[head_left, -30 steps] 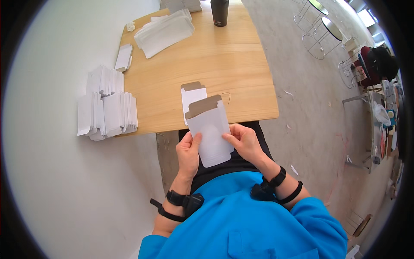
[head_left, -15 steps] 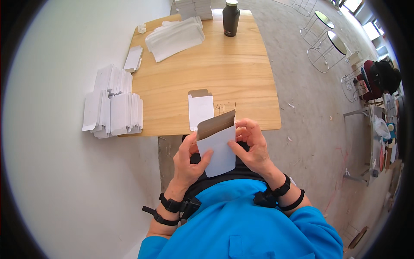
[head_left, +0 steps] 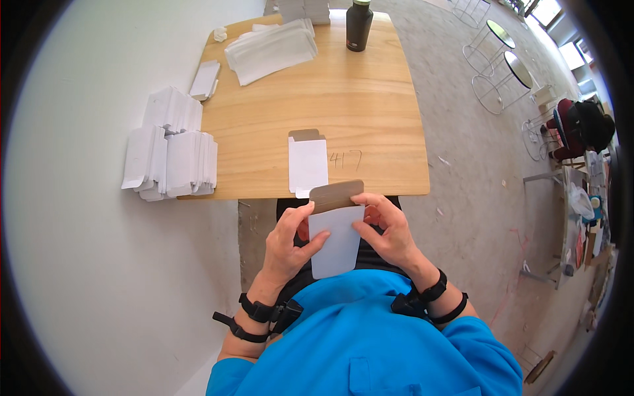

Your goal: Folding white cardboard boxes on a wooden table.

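Note:
Over my lap, just off the table's front edge, I hold a flat white carton with its brown-grey inner flap turned up at the far end. My left hand grips its left side, thumb on the front face and fingers behind. On the right side my right hand pinches it, thumb on the face and a fingertip at the base of the flap. A second flattened white carton lies on the table near the front edge, its grey flap pointing away from me.
Stacks of white folded cartons stand at the table's left edge. Farther back are a small white carton, white sheets and a black bottle. The wooden table has pencil marks; a wall rises at left, stools at right.
The carton has turned more upright and moved slightly toward me. My right index finger has come over to the flap's base. The view has shifted a little.

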### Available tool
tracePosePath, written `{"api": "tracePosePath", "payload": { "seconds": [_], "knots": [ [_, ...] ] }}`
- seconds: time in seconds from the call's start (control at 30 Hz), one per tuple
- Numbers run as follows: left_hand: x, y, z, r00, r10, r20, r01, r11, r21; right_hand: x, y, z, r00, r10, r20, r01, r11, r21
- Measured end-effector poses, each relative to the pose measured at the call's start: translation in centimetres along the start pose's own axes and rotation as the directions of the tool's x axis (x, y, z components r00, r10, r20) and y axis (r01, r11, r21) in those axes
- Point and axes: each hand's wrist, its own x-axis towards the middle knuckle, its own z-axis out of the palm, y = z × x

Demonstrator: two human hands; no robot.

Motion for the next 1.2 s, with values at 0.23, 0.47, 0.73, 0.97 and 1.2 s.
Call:
{"api": "tracePosePath", "payload": {
  "seconds": [0.23,0.47,0.73,0.97,1.2],
  "knots": [
    [-1.3,-0.9,0.7,0.941,-0.264,0.209,0.309,0.925,-0.222,-0.1,1.7,-0.6,0.989,0.067,0.134,-0.041,0.981,-0.191],
    [-1.7,-0.7,1.2,0.939,-0.335,0.080,0.341,0.872,-0.350,-0.4,1.0,1.4,0.984,0.058,-0.169,-0.023,0.978,0.207],
    [-2.4,-0.7,-0.1,0.930,-0.330,0.163,0.363,0.895,-0.259,-1.2,2.6,-0.7,0.946,0.274,0.170,-0.261,0.960,-0.098],
    [-2.1,0.9,-0.4,0.869,-0.465,0.169,0.467,0.658,-0.591,-0.4,-0.3,-1.1,0.953,0.255,0.163,-0.265,0.963,0.047],
    [-2.9,0.8,-1.1,0.867,-0.414,0.276,0.497,0.679,-0.541,-0.2,-1.6,-1.4,0.885,0.358,0.297,-0.379,0.925,0.014]
  ]
}}
